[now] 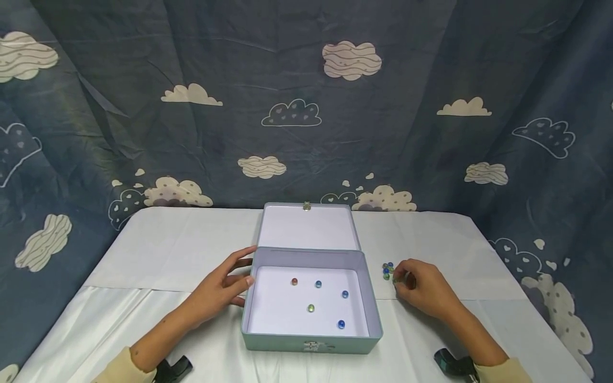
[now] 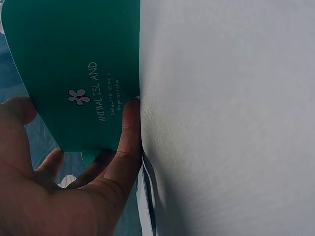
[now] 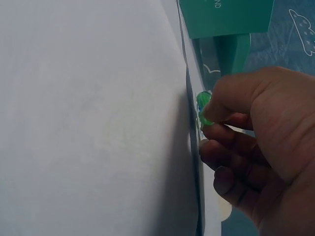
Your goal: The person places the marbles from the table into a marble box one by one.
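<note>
A green tin box (image 1: pixel 280 343) with a pale inside stands on the white-covered table, its hinged lid (image 1: pixel 308 227) tipped back. Inside lie a reddish marble (image 1: pixel 294 281), a yellow-green marble (image 1: pixel 311 308) and three blue ones, spread apart. My left hand (image 1: pixel 225 282) rests along the box's left wall with fingers spread; the left wrist view shows its fingertips against the green side (image 2: pixel 74 44). To the right of the box, my right hand (image 1: pixel 423 284) pinches a green marble (image 3: pixel 204 101) between thumb and fingers, at the table surface. Its fingertips partly hide the marble.
A small cluster of blue and green marbles (image 1: pixel 386 271) lies just left of the right hand's fingertips. White cloth (image 1: pixel 191 239) covers the table, with a crease across it. Behind hangs a dark blue curtain (image 1: pixel 287 58) with cloud prints.
</note>
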`<state>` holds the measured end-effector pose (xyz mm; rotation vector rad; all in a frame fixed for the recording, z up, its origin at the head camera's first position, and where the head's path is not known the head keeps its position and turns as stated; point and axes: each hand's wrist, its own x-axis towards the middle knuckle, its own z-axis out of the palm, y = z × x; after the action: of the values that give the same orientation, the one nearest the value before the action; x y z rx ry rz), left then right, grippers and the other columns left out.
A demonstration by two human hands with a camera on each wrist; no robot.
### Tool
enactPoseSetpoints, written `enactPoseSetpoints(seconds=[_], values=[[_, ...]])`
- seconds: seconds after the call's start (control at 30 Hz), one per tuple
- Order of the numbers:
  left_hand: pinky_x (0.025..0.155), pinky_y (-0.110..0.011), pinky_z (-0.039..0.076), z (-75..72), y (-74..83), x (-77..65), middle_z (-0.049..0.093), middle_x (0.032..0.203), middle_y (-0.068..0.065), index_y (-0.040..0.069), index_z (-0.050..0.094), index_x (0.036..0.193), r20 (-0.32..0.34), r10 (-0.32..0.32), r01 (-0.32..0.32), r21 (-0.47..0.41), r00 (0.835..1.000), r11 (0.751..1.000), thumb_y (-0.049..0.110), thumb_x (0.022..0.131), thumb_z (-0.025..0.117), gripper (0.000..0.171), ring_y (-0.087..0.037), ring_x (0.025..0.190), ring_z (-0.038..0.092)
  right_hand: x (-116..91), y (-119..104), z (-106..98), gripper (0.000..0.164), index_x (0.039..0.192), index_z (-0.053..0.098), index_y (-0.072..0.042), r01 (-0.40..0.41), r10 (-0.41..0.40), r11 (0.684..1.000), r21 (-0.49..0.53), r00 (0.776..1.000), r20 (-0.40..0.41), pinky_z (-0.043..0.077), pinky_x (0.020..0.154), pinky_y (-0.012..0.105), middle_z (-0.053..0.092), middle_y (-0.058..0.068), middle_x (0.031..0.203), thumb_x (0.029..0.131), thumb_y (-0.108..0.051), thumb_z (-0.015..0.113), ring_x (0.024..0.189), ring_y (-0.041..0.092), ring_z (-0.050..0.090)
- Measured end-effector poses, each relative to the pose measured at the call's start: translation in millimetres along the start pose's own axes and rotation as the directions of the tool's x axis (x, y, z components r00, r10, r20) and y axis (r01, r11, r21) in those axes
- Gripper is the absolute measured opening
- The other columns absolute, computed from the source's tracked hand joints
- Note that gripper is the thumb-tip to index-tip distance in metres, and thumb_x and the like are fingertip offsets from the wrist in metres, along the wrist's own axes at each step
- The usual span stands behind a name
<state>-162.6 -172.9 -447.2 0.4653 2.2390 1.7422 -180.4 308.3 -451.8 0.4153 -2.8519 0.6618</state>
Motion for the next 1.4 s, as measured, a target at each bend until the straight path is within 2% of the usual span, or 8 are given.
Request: enactPoseSetpoints(seconds=[0.13, 0.27, 0.47, 0.63, 0.93, 1.2, 1.3, 1.4], values=[[0.078, -0.038, 0.064, -0.7, -0.1, 0.3, 0.036, 0.165, -0.024, 0.034, 0.033, 0.165, -0.004, 0.002, -0.002, 0.003, 1.000, 1.000, 0.025, 0.110, 0.063, 0.063, -0.047, 0.144, 0.050, 1.1, -2.8, -0.7, 0.024, 0.094, 0.072, -0.014, 0.018, -0.018, 1.000, 0.022, 1.000, -0.010, 0.048, 0.062, 0.026, 0.064, -0.006, 0.085, 0.079, 0.003, 0.079, 0.073, 0.012, 0.055], [0.079, -0.038, 0.064, -1.1, -0.4, 0.4, 0.036, 0.165, -0.023, 0.035, 0.033, 0.165, -0.001, 0.002, -0.002, -0.005, 1.000, 1.000, 0.024, 0.110, 0.063, 0.064, -0.047, 0.144, 0.050, 0.9, -9.9, -4.5, 0.025, 0.094, 0.072, -0.016, 0.073, -0.071, 0.995, 0.074, 0.997, -0.032, 0.048, 0.061, 0.025, 0.064, -0.007, 0.085, 0.079, 0.004, 0.079, 0.072, 0.011, 0.056], [0.079, -0.038, 0.064, -0.8, -0.3, 0.8, 0.037, 0.165, -0.022, 0.037, 0.034, 0.165, -0.003, -0.002, 0.002, -0.010, 1.000, 1.000, 0.024, 0.109, 0.063, 0.064, -0.046, 0.144, 0.050, -3.1, -31.6, -13.7, 0.035, 0.093, 0.071, -0.022, 0.188, -0.178, 0.972, 0.140, 0.980, -0.085, 0.049, 0.061, 0.024, 0.066, -0.011, 0.089, 0.077, 0.008, 0.079, 0.070, 0.010, 0.058], [0.080, -0.039, 0.064, -0.5, -0.2, 1.0, 0.037, 0.165, -0.023, 0.036, 0.034, 0.165, -0.003, 0.008, -0.008, -0.009, 1.000, 1.000, 0.024, 0.110, 0.063, 0.063, -0.047, 0.145, 0.048, -7.3, -53.3, -21.9, 0.039, 0.094, 0.070, -0.027, 0.238, -0.219, 0.955, 0.176, 0.968, -0.121, 0.049, 0.060, 0.025, 0.065, -0.011, 0.088, 0.077, 0.006, 0.082, 0.070, 0.010, 0.058], [0.079, -0.038, 0.064, 0.3, -1.6, 0.5, 0.036, 0.165, -0.024, 0.034, 0.033, 0.166, -0.006, 0.007, -0.007, 0.003, 1.000, 1.000, 0.024, 0.110, 0.063, 0.064, -0.048, 0.145, 0.048, -14.9, -78.6, -24.8, 0.042, 0.099, 0.070, -0.028, 0.315, -0.308, 0.904, 0.289, 0.949, -0.070, 0.052, 0.061, 0.027, 0.066, -0.014, 0.093, 0.080, 0.009, 0.081, 0.074, 0.008, 0.059], [0.080, -0.038, 0.064, 0.0, -0.9, 1.0, 0.036, 0.165, -0.023, 0.034, 0.033, 0.166, -0.001, 0.005, -0.005, 0.001, 1.000, 1.000, 0.025, 0.110, 0.062, 0.064, -0.048, 0.146, 0.048, -16.0, -81.1, -21.2, 0.042, 0.100, 0.070, -0.027, 0.383, -0.388, 0.871, 0.307, 0.920, -0.048, 0.052, 0.058, 0.029, 0.065, -0.017, 0.097, 0.081, 0.009, 0.082, 0.075, 0.007, 0.059], [0.080, -0.038, 0.064, -0.3, -0.7, 1.0, 0.037, 0.165, -0.023, 0.036, 0.033, 0.165, -0.004, 0.007, -0.007, 0.012, 1.000, 1.000, 0.025, 0.110, 0.062, 0.063, -0.047, 0.145, 0.048, -15.8, -80.8, -21.1, 0.044, 0.101, 0.070, -0.028, 0.388, -0.394, 0.870, 0.305, 0.918, -0.045, 0.052, 0.059, 0.029, 0.065, -0.017, 0.098, 0.081, 0.009, 0.082, 0.075, 0.007, 0.059], [0.079, -0.038, 0.064, -0.5, -0.8, 0.7, 0.038, 0.165, -0.023, 0.037, 0.033, 0.165, -0.007, 0.006, -0.006, 0.022, 1.000, 1.000, 0.026, 0.110, 0.062, 0.063, -0.047, 0.144, 0.049, -15.6, -81.2, -21.2, 0.045, 0.102, 0.069, -0.031, 0.366, -0.376, 0.882, 0.297, 0.926, -0.028, 0.053, 0.060, 0.028, 0.065, -0.017, 0.098, 0.082, 0.007, 0.082, 0.075, 0.007, 0.059]])
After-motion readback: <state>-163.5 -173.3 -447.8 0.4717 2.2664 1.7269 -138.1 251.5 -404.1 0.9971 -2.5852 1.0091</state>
